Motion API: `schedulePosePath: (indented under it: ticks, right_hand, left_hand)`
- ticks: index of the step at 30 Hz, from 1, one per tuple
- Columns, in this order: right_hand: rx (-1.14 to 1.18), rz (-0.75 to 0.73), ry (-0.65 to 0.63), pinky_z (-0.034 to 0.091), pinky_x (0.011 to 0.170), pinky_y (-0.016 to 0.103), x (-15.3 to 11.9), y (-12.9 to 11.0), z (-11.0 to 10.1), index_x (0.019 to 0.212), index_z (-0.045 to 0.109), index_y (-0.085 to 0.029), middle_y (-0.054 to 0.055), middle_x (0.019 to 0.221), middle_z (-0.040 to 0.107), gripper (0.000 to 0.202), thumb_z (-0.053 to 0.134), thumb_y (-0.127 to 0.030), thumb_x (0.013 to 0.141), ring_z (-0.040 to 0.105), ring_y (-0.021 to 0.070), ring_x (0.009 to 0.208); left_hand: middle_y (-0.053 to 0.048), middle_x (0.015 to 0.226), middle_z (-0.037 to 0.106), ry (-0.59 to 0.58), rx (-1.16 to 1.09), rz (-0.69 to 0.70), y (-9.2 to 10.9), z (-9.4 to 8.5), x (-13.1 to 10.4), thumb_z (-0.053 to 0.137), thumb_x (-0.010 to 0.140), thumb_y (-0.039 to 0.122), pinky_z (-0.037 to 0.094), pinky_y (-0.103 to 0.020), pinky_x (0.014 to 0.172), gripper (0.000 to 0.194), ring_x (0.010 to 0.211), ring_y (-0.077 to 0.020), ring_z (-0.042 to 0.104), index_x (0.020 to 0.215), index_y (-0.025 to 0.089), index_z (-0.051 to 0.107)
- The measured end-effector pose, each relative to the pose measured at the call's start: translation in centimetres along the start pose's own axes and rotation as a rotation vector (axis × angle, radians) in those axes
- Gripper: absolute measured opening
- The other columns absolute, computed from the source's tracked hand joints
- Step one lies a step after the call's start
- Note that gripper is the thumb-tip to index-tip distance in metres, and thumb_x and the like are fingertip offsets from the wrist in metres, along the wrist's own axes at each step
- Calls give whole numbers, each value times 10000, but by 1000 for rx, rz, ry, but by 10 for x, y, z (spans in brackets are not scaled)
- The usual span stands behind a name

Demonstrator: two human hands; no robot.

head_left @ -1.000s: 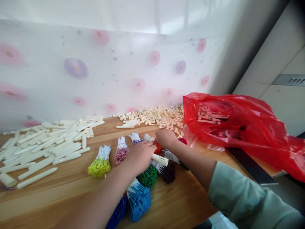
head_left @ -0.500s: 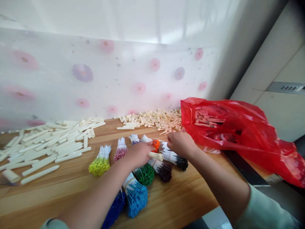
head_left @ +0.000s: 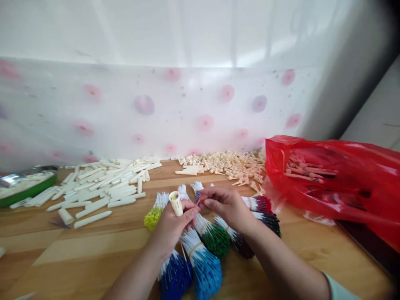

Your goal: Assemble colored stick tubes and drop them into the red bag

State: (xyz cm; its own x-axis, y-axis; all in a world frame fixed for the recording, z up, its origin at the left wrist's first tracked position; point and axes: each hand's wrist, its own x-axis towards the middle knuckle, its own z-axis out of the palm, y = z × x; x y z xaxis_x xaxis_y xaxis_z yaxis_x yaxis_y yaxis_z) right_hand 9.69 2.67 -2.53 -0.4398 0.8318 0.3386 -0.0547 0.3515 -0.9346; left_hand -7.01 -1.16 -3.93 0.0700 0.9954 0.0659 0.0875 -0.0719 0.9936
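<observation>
Wood-grain table (head_left: pixel 37 254) against a pale wall (head_left: pixel 140 33), flower-print sheet (head_left: pixel 115 104) across its lower part. Cream tube (head_left: pixel 177 207) is in the left hand (head_left: pixel 172 227), fingers clamped round it, held above the table; long axis near upright, slight tilt, open end up. Right hand (head_left: pixel 229 209) near it, fingertips pinched on a small orange piece (head_left: pixel 198 201) (too tiny for detail).

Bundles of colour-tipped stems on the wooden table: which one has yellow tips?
The leftmost bundle, just left of the left hand. Its tips are yellow; other bundles show colours such as blue, green and red, none yellow.
</observation>
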Motion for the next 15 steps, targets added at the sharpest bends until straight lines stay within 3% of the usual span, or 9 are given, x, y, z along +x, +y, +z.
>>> schedulePosePath:
  ticks: [3, 6, 10, 15]
  right_hand:
    - [-96, -131, 41, 510, 728, 301, 0, 13, 11, 972, 704, -220, 43, 853, 697, 186, 592, -240, 825, 644, 160, 787]
    - [-134, -225, 14, 512, 744, 290, -6, 16, 14, 1069, 681, -256, 37, 873, 701, 249, 571, -208, 851, 647, 151, 808]
    - [-43, -163, 15, 521, 731, 282, -10, 18, 12, 1139, 636, -276, 17, 870, 693, 304, 576, -201, 851, 649, 139, 795]
    - [-88, -166, -2, 507, 701, 269, -13, 14, 12, 958, 699, -228, 32, 826, 688, 152, 593, -215, 850, 638, 139, 755]
  left_hand:
    - [13, 491, 535, -3, -167, -38, -16, -8, -2, 660, 748, 412, 341, -187, 432, 295, 448, -82, 445, 697, 122, 635]
    - [5, 492, 555, -24, -217, -64, -22, -11, -4, 702, 712, 431, 361, -186, 443, 314, 459, -85, 468, 683, 126, 634]
    - [14, 470, 537, -50, -287, -131, -20, -8, -7, 724, 685, 455, 326, -174, 419, 345, 427, -67, 435, 667, 122, 635]
    - [36, 444, 498, -147, -353, -144, -23, -4, -10, 723, 679, 492, 295, -170, 415, 377, 399, -51, 389, 680, 125, 638]
